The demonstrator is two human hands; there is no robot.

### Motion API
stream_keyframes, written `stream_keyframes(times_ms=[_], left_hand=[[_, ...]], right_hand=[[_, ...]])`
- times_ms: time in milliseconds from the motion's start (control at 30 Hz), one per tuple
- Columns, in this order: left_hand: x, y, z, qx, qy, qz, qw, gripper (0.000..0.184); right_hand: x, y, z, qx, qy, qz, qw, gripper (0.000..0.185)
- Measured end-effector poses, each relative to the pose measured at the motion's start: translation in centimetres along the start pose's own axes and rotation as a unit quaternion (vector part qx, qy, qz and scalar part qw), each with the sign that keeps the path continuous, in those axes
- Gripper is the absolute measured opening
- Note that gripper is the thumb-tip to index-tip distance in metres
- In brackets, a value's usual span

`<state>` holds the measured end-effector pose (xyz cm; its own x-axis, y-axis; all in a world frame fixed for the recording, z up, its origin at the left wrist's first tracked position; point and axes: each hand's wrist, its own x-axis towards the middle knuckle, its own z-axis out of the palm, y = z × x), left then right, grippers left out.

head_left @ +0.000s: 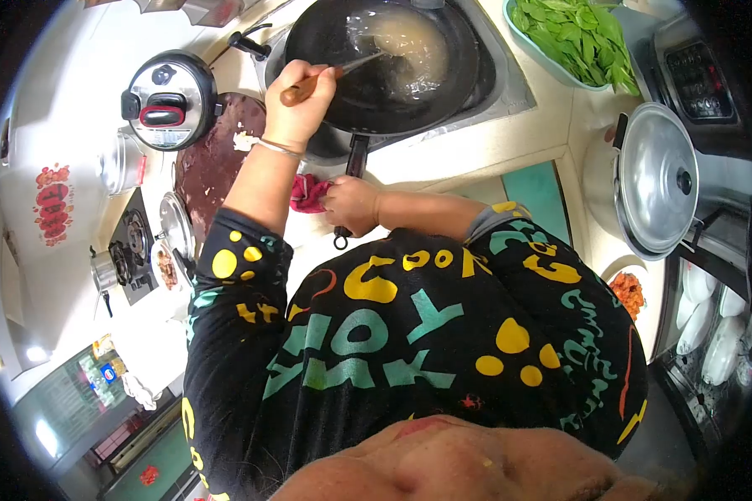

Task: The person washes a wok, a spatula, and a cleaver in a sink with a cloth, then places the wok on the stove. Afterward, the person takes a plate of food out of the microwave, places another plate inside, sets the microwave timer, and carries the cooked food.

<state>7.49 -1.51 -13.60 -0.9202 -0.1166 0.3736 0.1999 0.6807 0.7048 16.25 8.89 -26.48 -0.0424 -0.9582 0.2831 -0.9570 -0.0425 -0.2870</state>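
Red cloth (307,195) pokes out by the right hand (353,205) gripping the handle (357,159), maybe so the pan (393,114) on the stove (516,90) won't slide, while the left hand (306,102) dips a tool (299,90) inside.

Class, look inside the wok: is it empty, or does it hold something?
Not empty: a pale, glossy pool of liquid shows inside the wok, with the wooden-handled utensil reaching in.
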Motion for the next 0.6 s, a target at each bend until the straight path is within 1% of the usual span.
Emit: stream_keyframes(times_ms=[33, 67, 133, 167, 200, 267, 300, 333, 400, 433, 467, 533, 567, 600], left_hand=[[0.1, 0.3, 0.3, 0.034, 0.014, 0.010, 0.999, 0.016], [0.4, 0.4, 0.2, 0.034, 0.014, 0.007, 0.999, 0.016], [1.3, 0.4, -0.5, 0.095, -0.001, 0.133, 0.987, 0.014], [1.7, 0.6, -0.9, 0.075, -0.020, 0.118, 0.990, 0.014], [2.2, 0.6, -1.3, 0.041, -0.042, 0.080, 0.995, 0.015], [4.0, 0.2, -2.6, 0.059, -0.073, 0.056, 0.994, 0.016], [5.3, -0.2, -3.5, 0.109, -0.089, 0.090, 0.986, 0.016], [6.3, -0.1, -4.0, 0.023, -0.125, 0.042, 0.991, 0.016], [8.0, 1.0, -5.7, 0.112, -0.188, 0.056, 0.974, 0.012], [9.0, 2.3, -6.2, 0.136, -0.230, 0.040, 0.963, 0.018], [9.6, 3.6, -6.6, 0.137, -0.231, 0.041, 0.962, 0.018], [9.9, 7.9, -7.1, 0.304, -0.202, 0.152, 0.919, 0.014], [10.7, 7.7, -7.6, 0.236, -0.254, 0.153, 0.925, 0.015], [11.0, 8.6, -7.8, 0.238, -0.254, 0.154, 0.925, 0.015]], right_hand=[[0.0, 0.1, 0.0, 0.009, -0.003, 0.004, 1.000, 0.018], [0.1, 0.0, 0.1, 0.020, -0.005, 0.007, 1.000, 0.017], [0.1, 0.0, 0.0, 0.023, 0.003, 0.004, 1.000, 0.017], [0.1, 0.0, 0.0, 0.024, 0.012, 0.005, 1.000, 0.016], [0.2, 0.0, 0.3, 0.025, 0.012, 0.005, 1.000, 0.016], [0.0, -0.1, 0.9, 0.016, 0.041, 0.006, 0.999, 0.016], [-0.1, -0.1, 0.9, 0.016, 0.042, 0.007, 0.999, 0.016], [-0.1, -0.2, 0.9, 0.017, 0.031, 0.010, 0.999, 0.016], [0.1, -0.2, 0.6, 0.016, 0.024, 0.014, 0.999, 0.017], [0.1, -0.2, 0.4, 0.020, 0.001, 0.014, 1.000, 0.018], [0.2, -0.2, 0.2, 0.023, -0.023, 0.014, 0.999, 0.019], [0.0, -0.2, -0.1, 0.029, -0.013, 0.013, 0.999, 0.018], [0.0, -0.2, -0.2, 0.035, -0.006, 0.010, 0.999, 0.018], [0.0, -0.2, -0.2, 0.034, -0.004, 0.010, 0.999, 0.018]])
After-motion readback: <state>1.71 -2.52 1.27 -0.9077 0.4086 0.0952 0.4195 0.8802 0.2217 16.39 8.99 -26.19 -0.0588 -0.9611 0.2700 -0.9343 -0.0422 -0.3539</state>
